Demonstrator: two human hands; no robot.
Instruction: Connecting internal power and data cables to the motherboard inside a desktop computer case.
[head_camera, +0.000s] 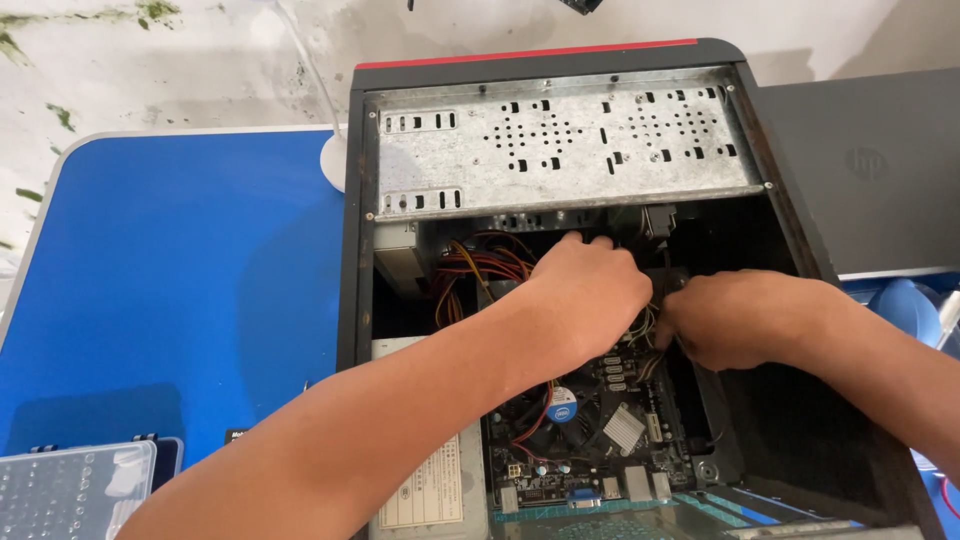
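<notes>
Cables (470, 268), orange, red and yellow, bundled inside open computer case (545, 300), lying flat on blue counter (180, 290), side panel off. Bundle located in upper middle of cavity, just below perforated metal drive cage (560, 140) and above motherboard (590, 420).

Left hand (585, 290) reached deep under cage edge, fingers (572, 240) curled down onto wiring; exact grip hidden by back of hand, so cannot tell whether closed on a connector. Right hand (745, 320) just beside, fingers bent inward and pinched on thin wires (650, 322) between both hands; what is pinched partly hidden.

Judged step: handling of wiring near cage. For good practice:
- Grip connector bodies, not loose wire.
- Pull straight along socket axis; no twisting.
- Keep wrists clear of sharp cage edge.
- Avoid leaning on cooler fan (562, 410) with blue centre label.
- Keep slack wire away from heatsink (624, 428).

Surroundings: power supply (430, 490) with pale label at lower left of case, beneath left forearm. Clear plastic parts box (75, 490) on counter at lower left corner. Grey closed laptop (870, 170) to right of case. Stained white wall (150, 60) behind counter.
</notes>
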